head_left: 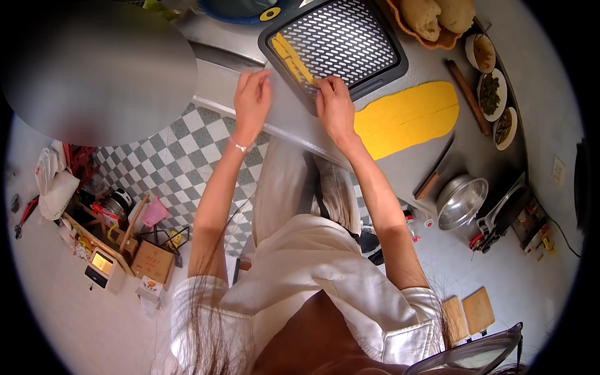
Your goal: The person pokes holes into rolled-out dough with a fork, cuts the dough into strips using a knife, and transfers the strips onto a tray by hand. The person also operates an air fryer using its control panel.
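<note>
Strips of yellow dough [292, 57] lie along the left side of a dark tray with a slotted bottom [386, 47]. My right hand [335, 112] is at the tray's near edge, its fingertips closed on the near end of a dough strip. To the left of the tray, my left hand [252, 103] is raised over the counter edge, fingers loosely bent and slightly blurred, with nothing visible in it. A flat yellow dough sheet [409, 119] with a lengthwise cut line lies on the counter, right of my right hand.
A knife [434, 169] and a wooden rolling pin [469, 98] lie beyond the sheet. Small bowls, including one of greens [492, 95], line the counter's right edge. A metal bowl [462, 201] stands nearer me. A blurred round surface [100, 75] fills the upper left.
</note>
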Action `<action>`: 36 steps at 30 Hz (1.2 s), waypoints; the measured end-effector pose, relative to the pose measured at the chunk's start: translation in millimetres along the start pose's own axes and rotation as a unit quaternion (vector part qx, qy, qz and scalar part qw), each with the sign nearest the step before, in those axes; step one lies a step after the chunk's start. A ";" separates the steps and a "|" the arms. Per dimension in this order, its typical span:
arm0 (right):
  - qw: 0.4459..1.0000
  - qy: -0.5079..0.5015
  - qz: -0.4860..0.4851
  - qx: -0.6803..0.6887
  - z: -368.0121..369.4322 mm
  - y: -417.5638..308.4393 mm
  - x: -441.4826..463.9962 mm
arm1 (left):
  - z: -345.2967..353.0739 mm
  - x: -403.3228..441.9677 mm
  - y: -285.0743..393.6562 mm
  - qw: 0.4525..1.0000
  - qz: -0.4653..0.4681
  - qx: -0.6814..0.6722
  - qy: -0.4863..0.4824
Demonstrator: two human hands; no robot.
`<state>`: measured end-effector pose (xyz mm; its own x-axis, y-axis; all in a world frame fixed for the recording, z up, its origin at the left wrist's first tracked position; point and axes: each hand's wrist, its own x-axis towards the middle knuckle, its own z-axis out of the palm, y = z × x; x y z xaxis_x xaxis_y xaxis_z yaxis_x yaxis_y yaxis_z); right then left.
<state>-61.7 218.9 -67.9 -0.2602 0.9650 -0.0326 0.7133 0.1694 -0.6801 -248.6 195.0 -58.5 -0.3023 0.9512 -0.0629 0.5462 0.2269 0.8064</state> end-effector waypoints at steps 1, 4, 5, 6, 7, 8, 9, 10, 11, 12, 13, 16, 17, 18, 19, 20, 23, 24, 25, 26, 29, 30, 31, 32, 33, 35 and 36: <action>1.000 0.000 -0.007 -0.006 0.1 0.0 -1.3 | -5.4 -10.2 -2.4 1.000 -0.013 0.000 -0.002; 1.000 0.013 -0.007 0.001 -4.0 -0.9 -7.0 | -24.4 -48.6 -8.9 0.999 -0.048 0.003 -0.007; 1.000 0.006 -0.009 0.018 -8.7 -2.1 -10.2 | -30.9 -64.1 -12.1 0.998 -0.057 0.007 -0.009; 0.999 -0.001 -0.012 0.034 -15.2 -3.9 -15.8 | -37.5 -81.2 -15.4 0.998 -0.065 0.011 -0.011; 0.999 -0.007 -0.017 0.051 -20.9 -7.1 -23.3 | -44.2 -100.0 -18.6 0.996 -0.086 0.010 -0.011; 0.997 -0.018 -0.046 0.056 -25.1 -11.0 -36.2 | -51.2 -122.4 -21.2 0.994 -0.107 0.008 -0.008; 0.995 -0.031 -0.077 0.061 -27.7 -12.3 -50.8 | -57.9 -145.5 -25.0 0.992 -0.127 0.008 -0.003; 0.991 -0.044 -0.108 0.065 -30.7 -14.0 -65.6 | -63.9 -170.7 -27.9 0.989 -0.148 0.008 0.004; 0.987 -0.096 -0.100 0.084 -32.8 -20.9 -82.4 | -69.6 -198.7 -28.2 0.987 -0.157 0.030 0.021; 0.980 -0.149 -0.091 0.100 -32.2 -29.6 -99.9 | -74.5 -226.7 -27.3 0.984 -0.166 0.052 0.039; 0.969 -0.182 -0.121 0.112 -28.8 -35.9 -118.0 | -77.0 -255.2 -24.4 0.979 -0.188 0.051 0.061; 0.925 -0.284 -0.192 0.162 -23.5 -68.0 -157.8 | -76.1 -334.5 -14.0 0.961 -0.249 0.034 0.117; 0.913 -0.309 -0.205 0.170 -16.0 -77.9 -170.2 | -74.3 -355.0 -10.6 0.950 -0.275 0.020 0.148; 0.898 -0.337 -0.217 0.179 -10.0 -86.2 -179.7 | -71.5 -373.3 -8.0 0.936 -0.302 0.006 0.178; 0.884 -0.365 -0.232 0.176 -8.4 -97.1 -184.4 | -69.6 -389.9 -7.2 0.926 -0.320 -0.009 0.200; 0.867 -0.395 -0.248 0.174 -4.8 -111.3 -187.9 | -69.8 -405.7 -8.2 0.913 -0.339 -0.024 0.225; 0.824 -0.434 -0.328 0.159 21.9 -142.0 -192.0 | -58.5 -441.6 -30.2 0.881 -0.371 -0.057 0.288; 0.810 -0.434 -0.364 0.150 32.6 -155.3 -192.0 | -57.8 -451.3 -41.4 0.868 -0.379 -0.063 0.315; 0.800 -0.443 -0.374 0.150 41.4 -170.1 -190.6 | -56.0 -456.0 -50.8 0.868 -0.351 -0.035 0.348; 0.790 -0.453 -0.384 0.152 52.6 -184.7 -190.8 | -58.9 -456.6 -58.0 0.866 -0.327 -0.001 0.378; 0.757 -0.470 -0.432 0.140 111.0 -224.8 -205.1 | -100.5 -460.2 -68.2 0.834 -0.374 -0.071 0.399; 0.747 -0.482 -0.440 0.127 127.5 -245.8 -212.5 | -108.1 -467.8 -88.1 0.828 -0.375 -0.091 0.407; 0.729 -0.503 -0.446 0.129 150.3 -258.3 -221.5 | -120.5 -474.9 -103.0 0.819 -0.375 -0.092 0.425; 0.715 -0.520 -0.450 0.129 175.8 -275.7 -231.7 | -136.3 -483.2 -119.6 0.812 -0.373 -0.093 0.438; 0.699 -0.536 -0.457 0.119 189.8 -304.8 -244.4 | -150.7 -494.3 -136.8 0.808 -0.371 -0.094 0.447; 0.673 -0.556 -0.477 0.104 237.4 -346.1 -267.4 | -183.6 -519.8 -176.6 0.801 -0.373 -0.098 0.457; 0.664 -0.560 -0.484 0.108 255.8 -373.6 -283.9 | -209.1 -535.3 -193.6 0.800 -0.372 -0.103 0.459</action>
<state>-420.8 -169.5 8.1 -0.9356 -0.3490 0.0535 -0.2183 0.4526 -0.8646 -356.0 -401.8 -58.0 -0.9820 -0.0071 -0.1888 -0.1639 0.5289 0.8327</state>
